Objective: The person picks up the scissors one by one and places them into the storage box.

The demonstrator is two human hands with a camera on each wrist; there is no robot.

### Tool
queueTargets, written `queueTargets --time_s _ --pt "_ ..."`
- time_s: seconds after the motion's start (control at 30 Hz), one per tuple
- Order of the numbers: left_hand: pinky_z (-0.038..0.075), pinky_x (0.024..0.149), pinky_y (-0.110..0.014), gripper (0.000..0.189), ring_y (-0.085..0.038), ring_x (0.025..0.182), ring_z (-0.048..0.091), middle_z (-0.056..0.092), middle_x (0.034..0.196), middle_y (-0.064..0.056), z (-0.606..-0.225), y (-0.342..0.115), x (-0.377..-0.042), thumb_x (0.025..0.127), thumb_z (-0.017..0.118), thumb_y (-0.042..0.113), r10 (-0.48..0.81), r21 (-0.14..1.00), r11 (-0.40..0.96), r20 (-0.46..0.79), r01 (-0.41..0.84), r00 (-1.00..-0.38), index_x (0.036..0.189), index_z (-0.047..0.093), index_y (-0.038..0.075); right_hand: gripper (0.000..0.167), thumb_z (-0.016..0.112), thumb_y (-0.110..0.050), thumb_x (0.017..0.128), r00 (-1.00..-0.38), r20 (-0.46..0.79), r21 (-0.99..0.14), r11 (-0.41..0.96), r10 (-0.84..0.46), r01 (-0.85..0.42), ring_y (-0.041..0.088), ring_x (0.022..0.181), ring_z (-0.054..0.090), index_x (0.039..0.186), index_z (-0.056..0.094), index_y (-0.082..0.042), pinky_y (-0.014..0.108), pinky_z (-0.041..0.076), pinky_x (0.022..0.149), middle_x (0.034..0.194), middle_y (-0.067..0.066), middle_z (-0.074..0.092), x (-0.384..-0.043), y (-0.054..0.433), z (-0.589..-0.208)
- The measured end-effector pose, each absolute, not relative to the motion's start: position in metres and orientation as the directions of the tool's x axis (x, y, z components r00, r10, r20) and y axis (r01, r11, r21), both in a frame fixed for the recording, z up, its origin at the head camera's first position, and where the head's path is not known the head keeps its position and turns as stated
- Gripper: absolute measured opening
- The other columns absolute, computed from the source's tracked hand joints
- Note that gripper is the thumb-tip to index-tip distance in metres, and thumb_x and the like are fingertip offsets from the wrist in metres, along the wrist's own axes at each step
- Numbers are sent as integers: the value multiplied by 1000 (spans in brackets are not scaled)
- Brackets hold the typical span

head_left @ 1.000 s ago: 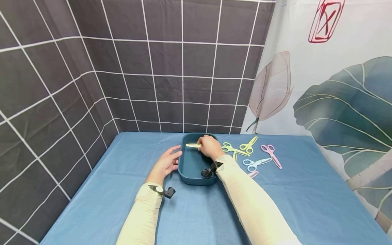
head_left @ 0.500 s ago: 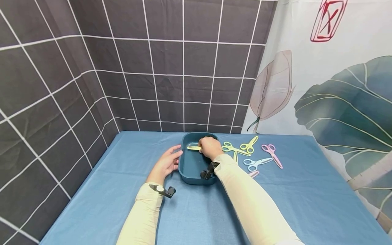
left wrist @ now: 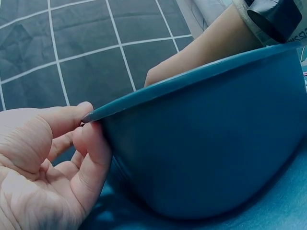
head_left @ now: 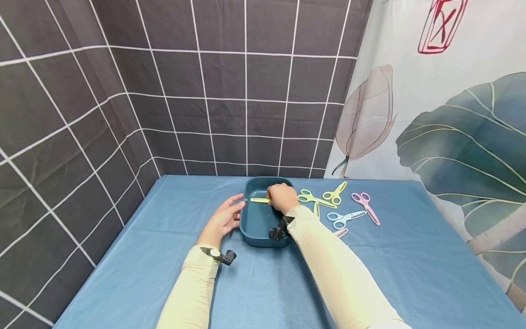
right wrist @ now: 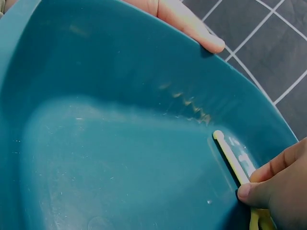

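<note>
My left hand (head_left: 223, 218) is at the left side of a dark teal plastic tub (head_left: 265, 242). In the left wrist view its thumb and a finger pinch the tub's rim (left wrist: 158, 91). My right hand (head_left: 282, 198) reaches down inside the tub and pinches a pair of yellow scissors (head_left: 259, 200) between thumb and finger. Seen from the right wrist, the scissors' blade (right wrist: 231, 157) points toward the wall by the left hand, close over the tub floor. Part of the handle loops lies hidden under the hand.
Right of the tub on the blue cloth lie more yellow scissors (head_left: 334, 194), light blue scissors (head_left: 345, 219) and pink scissors (head_left: 365, 208). The right forearm partly covers another pink piece (head_left: 341, 233). Behind the table hangs a dark gridded cloth (head_left: 222, 119).
The right hand has lowered the yellow scissors slightly toward the tub floor and toward me. The left hand stays at the rim, and the other scissors lie as before.
</note>
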State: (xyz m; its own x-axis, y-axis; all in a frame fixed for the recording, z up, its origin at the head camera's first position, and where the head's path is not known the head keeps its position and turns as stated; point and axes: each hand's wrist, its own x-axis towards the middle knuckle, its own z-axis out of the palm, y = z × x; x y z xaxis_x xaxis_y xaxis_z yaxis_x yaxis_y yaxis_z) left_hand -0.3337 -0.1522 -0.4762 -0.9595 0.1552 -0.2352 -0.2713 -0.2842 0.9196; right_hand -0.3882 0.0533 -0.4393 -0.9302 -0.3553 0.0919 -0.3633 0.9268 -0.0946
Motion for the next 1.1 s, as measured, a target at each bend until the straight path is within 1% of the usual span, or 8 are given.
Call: queueTargets --time_s 0.1,0.2,0.33,0.47,0.6,0.73,0.9,1.1 --pt "50 53 -22 49 -7 61 51 61 90 -4 -478 -152 -334 104 57 15 161 920 -287 -229 -268 -960 151 41 14 12 80 -22 88 -930 91 -88 927 -356 -364 21 82 59 85 69 -20 40 53 74 89 -1 67 -389 53 -440" --pt "50 54 -22 50 -7 60 51 61 92 -4 -478 -153 -335 104 57 15 163 917 -292 -233 -273 -959 151 40 14 8 79 -24 90 -932 96 -124 925 -350 -360 21 88 61 91 72 -20 40 54 78 96 0 67 -389 53 -440" --pt "50 55 -22 50 -6 60 50 60 101 -8 -477 -152 -336 104 57 15 158 915 -291 -241 -278 -958 151 41 15 12 75 -25 92 -936 124 -277 894 -330 -352 23 99 62 102 73 -19 43 54 85 108 3 66 -391 55 -437" --pt "50 55 -22 50 -6 59 50 59 108 -10 -477 -152 -335 104 57 15 158 913 -297 -244 -281 -957 152 40 15 14 74 -22 93 -920 207 -437 810 -333 -392 26 101 62 105 72 -14 44 51 90 109 7 65 -394 62 -434" --pt "44 52 -19 52 -3 54 43 57 93 -3 -478 -153 -334 105 55 13 174 907 -315 -233 -278 -957 154 36 13 17 71 -19 95 -887 327 -510 729 -327 -457 28 103 62 109 70 -10 45 50 92 108 10 65 -395 78 -434" --pt "35 47 -16 52 -1 50 34 51 79 3 -478 -153 -333 105 55 12 180 898 -336 -236 -285 -955 153 36 12 20 69 -15 96 -850 461 -571 649 -253 -503 31 108 62 114 68 -6 48 48 97 112 14 66 -393 98 -435" --pt "43 49 -18 50 -4 56 48 60 85 0 -476 -154 -333 105 56 14 162 910 -301 -246 -285 -956 152 39 12 25 67 -11 96 -824 549 -632 576 -138 -518 33 113 61 119 66 -3 49 47 99 116 17 67 -394 126 -440" --pt "48 51 -21 48 -9 65 59 65 92 -3 -472 -154 -332 103 59 15 139 931 -238 -248 -276 -959 149 43 11 29 67 -9 96 -867 497 -720 537 -43 -440 37 112 62 123 63 -1 52 47 99 119 21 67 -393 161 -449"
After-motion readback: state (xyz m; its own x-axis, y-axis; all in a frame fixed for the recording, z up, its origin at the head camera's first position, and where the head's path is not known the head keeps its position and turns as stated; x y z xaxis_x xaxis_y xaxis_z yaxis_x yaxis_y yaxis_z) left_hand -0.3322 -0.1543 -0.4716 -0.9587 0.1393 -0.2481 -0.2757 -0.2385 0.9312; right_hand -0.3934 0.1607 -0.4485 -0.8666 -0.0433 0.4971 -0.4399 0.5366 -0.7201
